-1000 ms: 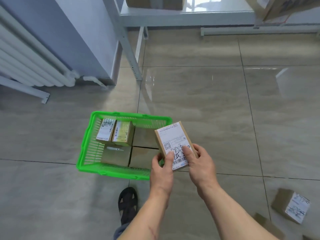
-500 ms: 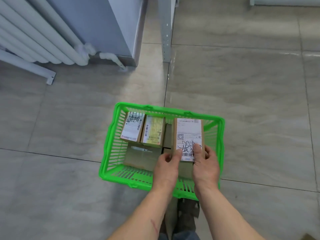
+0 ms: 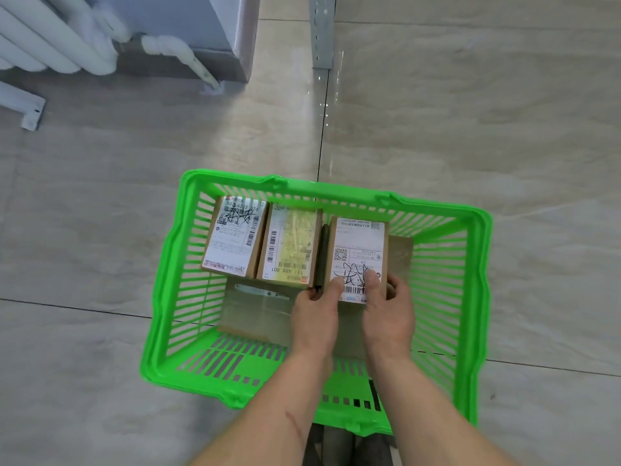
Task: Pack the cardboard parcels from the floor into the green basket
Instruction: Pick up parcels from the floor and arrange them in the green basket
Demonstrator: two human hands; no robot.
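Note:
The green basket [image 3: 480, 297] stands on the tiled floor right in front of me. Inside it, both my hands hold a cardboard parcel [image 3: 358, 243] with a white shipping label, low at the basket's right middle. My left hand [image 3: 314, 314] grips its near left corner, my right hand [image 3: 389, 311] its near right corner, thumbs on the label. To its left sit a yellow-labelled parcel [image 3: 290, 245] and a white-labelled parcel [image 3: 235, 235], side by side on plain cardboard parcels [image 3: 255, 311] underneath.
A white radiator [image 3: 50, 38] with a pipe runs along the grey wall at top left. A grey metal shelf leg [image 3: 322, 31] stands on the floor behind the basket. My foot [image 3: 349, 445] shows just below the basket's near rim.
The held parcel has come down from beside the basket's right rim into the basket, next to the yellow-labelled parcel. My view has moved closer over the basket.

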